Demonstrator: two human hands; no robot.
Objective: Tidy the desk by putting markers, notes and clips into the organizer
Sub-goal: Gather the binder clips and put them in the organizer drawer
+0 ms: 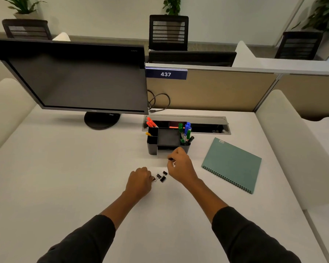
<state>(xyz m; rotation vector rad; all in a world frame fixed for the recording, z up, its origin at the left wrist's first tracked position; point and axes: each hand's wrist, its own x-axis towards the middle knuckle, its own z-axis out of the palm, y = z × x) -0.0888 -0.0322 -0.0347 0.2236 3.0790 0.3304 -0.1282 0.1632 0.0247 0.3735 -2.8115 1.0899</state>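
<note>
**A:** Clips — small cluster of black binder clips, lower centre of frame, on the desk between both hands. Organizer sits just above them, centre frame, small front drawer looks pulled out.

**B:** Hand state?

**A:** Right hand is curled, pinching something small and dark at its fingertips, right at the drawer front. Looks like a clip, can't confirm. Left hand is curled at the left edge of the cluster, fingertips touching a clip's wire handle. Whether it has actually gripped it, can't tell.

**B:** How to do the step cleanly?

**A:** My read: drop the right-hand piece straight into the drawer, don't toss, since the opening is narrow. Pick the rest by the wire handles, one or two at a time; they're clumped and may snag on each other. Close the drawer last.

**B:** Rest of the task?

**A:** Markers already stand in the organizer's right compartment, green and blue caps. Orange markers at its upper-left corner. No loose notes visible on the desk.

**B:** Surroundings?

**A:** White desk. Teal spiral notebook to the right, well apart from the hands. Cable tray open behind the organizer. Monitor upper left, screen dark. Beige partition with tag "437". Mesh chairs and plants along the top.
</note>
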